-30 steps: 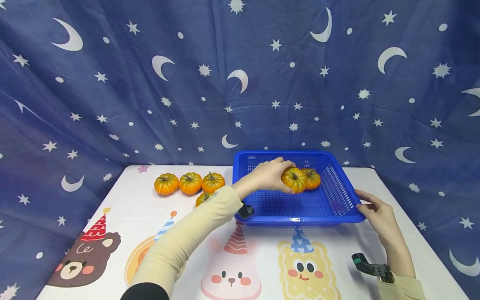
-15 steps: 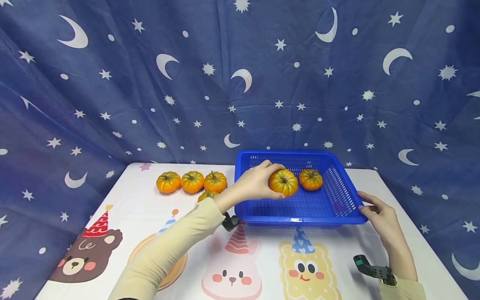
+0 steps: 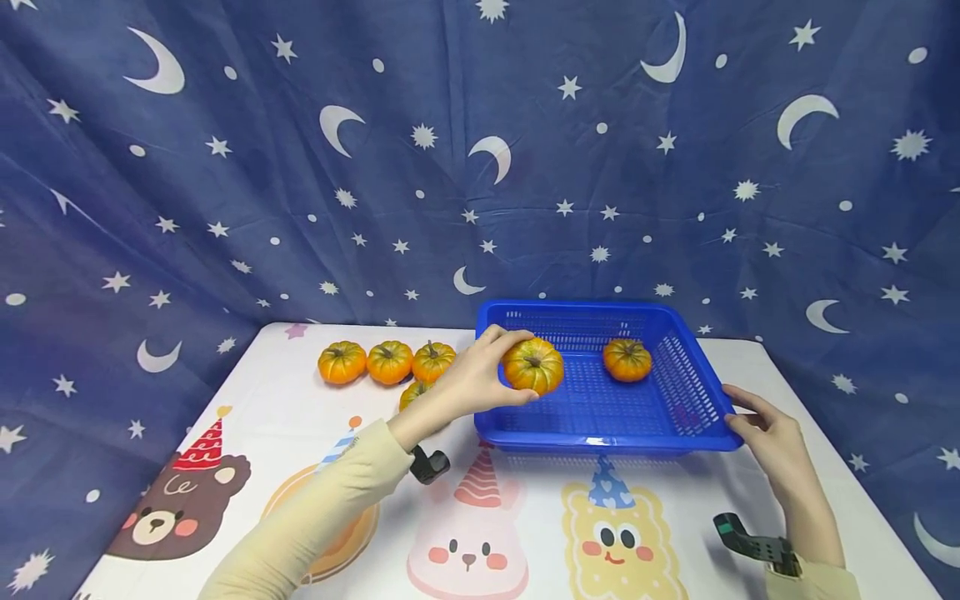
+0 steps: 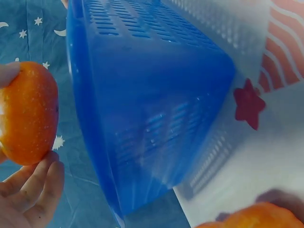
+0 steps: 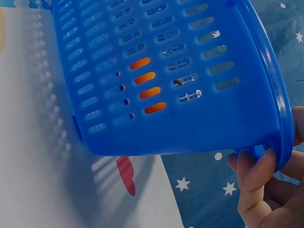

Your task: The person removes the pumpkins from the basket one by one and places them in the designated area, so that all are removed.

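Observation:
In the head view my left hand (image 3: 480, 375) grips a small orange pumpkin (image 3: 533, 367) between thumb and fingers. It is held over the left part of a blue plastic basket (image 3: 600, 440). The left wrist view shows this held pumpkin (image 4: 33, 116) above the basket's rim (image 4: 80, 95). A second pumpkin (image 3: 627, 360) sits inside, toward the back right. At the right side, my right hand (image 3: 772, 437) holds the basket's rim; in the right wrist view its fingers (image 5: 259, 173) curl around that edge.
Left of the basket, several pumpkins stand on the white cartoon-printed tablecloth (image 3: 330, 467): a row with one pumpkin (image 3: 389, 362) in its middle, and another pumpkin (image 3: 414, 394) in front, partly hidden by the left arm. A blue star-and-moon curtain (image 3: 420, 167) hangs behind the table.
My left hand has moved left across the basket with its pumpkin, away from the pumpkin lying inside. The right hand stays on the rim. The head view has shifted slightly.

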Motion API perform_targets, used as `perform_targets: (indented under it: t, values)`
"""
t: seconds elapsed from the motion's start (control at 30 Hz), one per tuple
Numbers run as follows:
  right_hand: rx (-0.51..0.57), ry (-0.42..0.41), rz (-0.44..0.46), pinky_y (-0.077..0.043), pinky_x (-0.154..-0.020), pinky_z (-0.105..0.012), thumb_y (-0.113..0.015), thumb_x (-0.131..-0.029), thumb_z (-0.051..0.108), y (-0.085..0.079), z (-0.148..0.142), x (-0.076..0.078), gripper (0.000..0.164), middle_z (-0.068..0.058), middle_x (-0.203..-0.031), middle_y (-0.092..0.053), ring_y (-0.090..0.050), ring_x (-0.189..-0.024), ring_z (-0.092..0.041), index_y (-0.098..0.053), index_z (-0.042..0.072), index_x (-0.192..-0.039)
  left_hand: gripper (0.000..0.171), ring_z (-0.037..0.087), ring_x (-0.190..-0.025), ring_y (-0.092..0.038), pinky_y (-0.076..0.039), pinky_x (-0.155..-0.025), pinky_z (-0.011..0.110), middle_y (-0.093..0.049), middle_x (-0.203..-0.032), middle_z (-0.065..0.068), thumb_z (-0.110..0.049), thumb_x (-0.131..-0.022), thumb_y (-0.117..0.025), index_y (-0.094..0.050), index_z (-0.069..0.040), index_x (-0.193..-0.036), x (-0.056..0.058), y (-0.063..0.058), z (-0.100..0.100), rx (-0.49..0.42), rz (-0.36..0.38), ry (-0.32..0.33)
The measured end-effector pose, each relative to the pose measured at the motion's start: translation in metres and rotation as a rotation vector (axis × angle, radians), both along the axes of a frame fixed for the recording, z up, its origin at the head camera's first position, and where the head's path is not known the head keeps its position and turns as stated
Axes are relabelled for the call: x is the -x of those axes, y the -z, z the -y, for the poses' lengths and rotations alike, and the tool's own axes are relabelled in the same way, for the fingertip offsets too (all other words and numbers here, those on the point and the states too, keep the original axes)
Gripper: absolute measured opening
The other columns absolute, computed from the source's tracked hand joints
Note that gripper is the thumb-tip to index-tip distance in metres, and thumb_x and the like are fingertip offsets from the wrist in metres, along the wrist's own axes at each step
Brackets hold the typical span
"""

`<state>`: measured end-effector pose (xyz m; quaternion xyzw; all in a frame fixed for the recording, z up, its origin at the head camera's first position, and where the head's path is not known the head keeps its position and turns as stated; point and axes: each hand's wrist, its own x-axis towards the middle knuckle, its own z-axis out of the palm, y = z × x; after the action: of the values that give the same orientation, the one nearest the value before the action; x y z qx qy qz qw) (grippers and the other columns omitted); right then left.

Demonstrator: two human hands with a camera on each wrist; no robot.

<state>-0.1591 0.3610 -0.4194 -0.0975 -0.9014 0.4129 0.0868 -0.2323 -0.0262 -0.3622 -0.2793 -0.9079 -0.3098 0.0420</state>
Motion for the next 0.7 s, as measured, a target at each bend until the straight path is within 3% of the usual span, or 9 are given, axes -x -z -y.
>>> perform_targets:
  t: [0.2, 0.43, 0.6, 0.7]
  values:
    - [0.004, -0.003, -0.008, -0.041, -0.067, -0.005, -0.050, -0.098, 0.021, 0.001, -0.001, 0.000, 0.049, -0.001, -0.115, -0.056, -0.047, -0.081, 0.014, -0.045, 0.000, -0.141, 0.077, 0.020, -0.099, -0.056, -0.052, -0.088, 0.039, -0.052, -0.113, 0.001, -0.041, -0.070, -0.082, -0.049, -0.025, -0.138, -0.006, -0.001, 0.018, -0.057, 0.013, -0.045]
    - [0.023, -0.012, -0.026, -0.043, -0.067, -0.005, -0.051, -0.097, 0.020, 0.002, -0.002, 0.000, 0.048, 0.022, -0.106, -0.048, -0.048, -0.081, 0.014, -0.045, -0.002, -0.140, 0.077, 0.021, -0.091, -0.055, -0.048, -0.078, 0.033, -0.052, -0.118, 0.001, -0.039, -0.069, -0.083, -0.050, -0.022, -0.137, -0.009, 0.004, 0.040, -0.087, -0.003, -0.104]
    - [0.022, -0.013, -0.024, -0.043, -0.066, -0.005, -0.051, -0.097, 0.020, 0.003, -0.003, 0.000, 0.048, 0.026, -0.101, -0.046, -0.048, -0.081, 0.014, -0.045, -0.002, -0.140, 0.076, 0.023, -0.097, -0.057, -0.050, -0.084, 0.036, -0.053, -0.123, 0.003, -0.037, -0.069, -0.084, -0.051, -0.022, -0.136, -0.008, 0.009, 0.057, -0.114, -0.017, -0.132]
    - [0.013, -0.011, -0.016, -0.042, -0.066, -0.005, -0.050, -0.097, 0.020, 0.003, -0.002, 0.000, 0.048, 0.013, -0.106, -0.055, -0.047, -0.080, 0.015, -0.045, -0.002, -0.140, 0.076, 0.025, -0.104, -0.057, -0.051, -0.091, 0.043, -0.053, -0.122, 0.005, -0.036, -0.069, -0.084, -0.051, -0.021, -0.136, -0.008, 0.011, 0.067, -0.113, -0.018, -0.160]
